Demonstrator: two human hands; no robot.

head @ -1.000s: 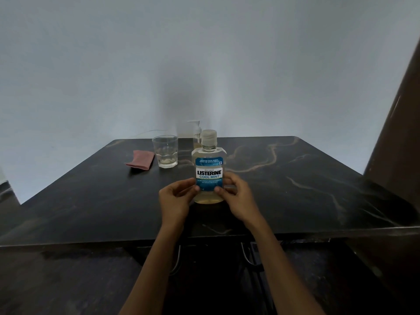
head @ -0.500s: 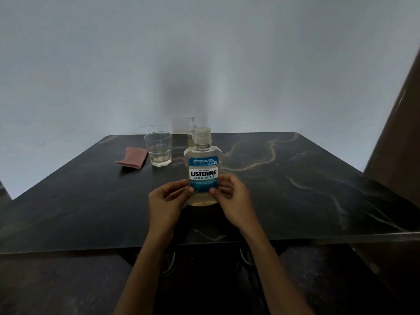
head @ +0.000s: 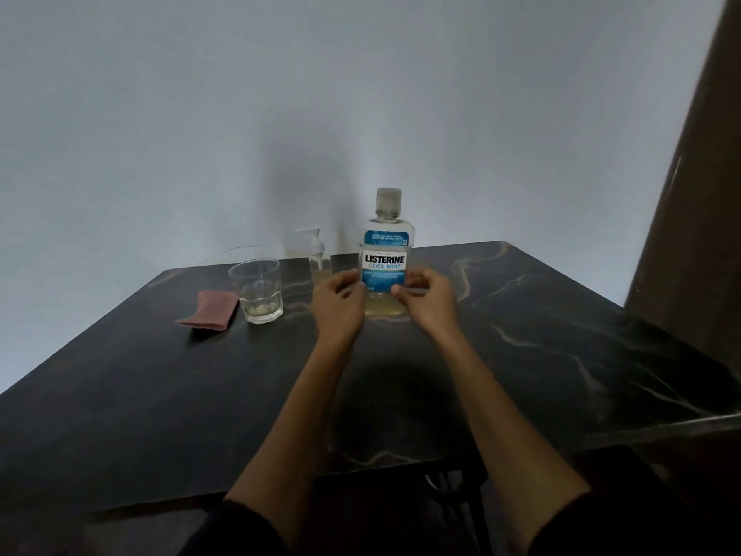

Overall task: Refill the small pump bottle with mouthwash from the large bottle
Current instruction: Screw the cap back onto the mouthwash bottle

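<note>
Large bottle (head: 385, 254) of mouthwash upright near table centre, cap (head: 388, 201) on, pale liquid only in the bottom part. Clamped low on its sides: left hand (head: 339, 302) at 9 o'clock, right hand (head: 430, 300) at 3 o'clock, fingertips (head: 395, 290) pinching over the label's lower edge; whether base rests on the table (head: 541, 355) or hangs just above it, cannot tell. Small pump bottle (head: 318, 258) just behind at 10 o'clock, partly hidden by the left hand, pump head on, near or touching — unclear which. Further out toward 9 o'clock, a glass (head: 256, 290) with a little residue, then a folded reddish cloth (head: 210, 315) beside it.

Likely risks: a low, fingertip-only hold letting the tall bottle tip once lifted; a knuckle or the bottle's shoulder knocking the light pump bottle over; pouring into a narrow neck from a wide mouth, with spill across the dark top. Both closures yet to be removed.
</note>
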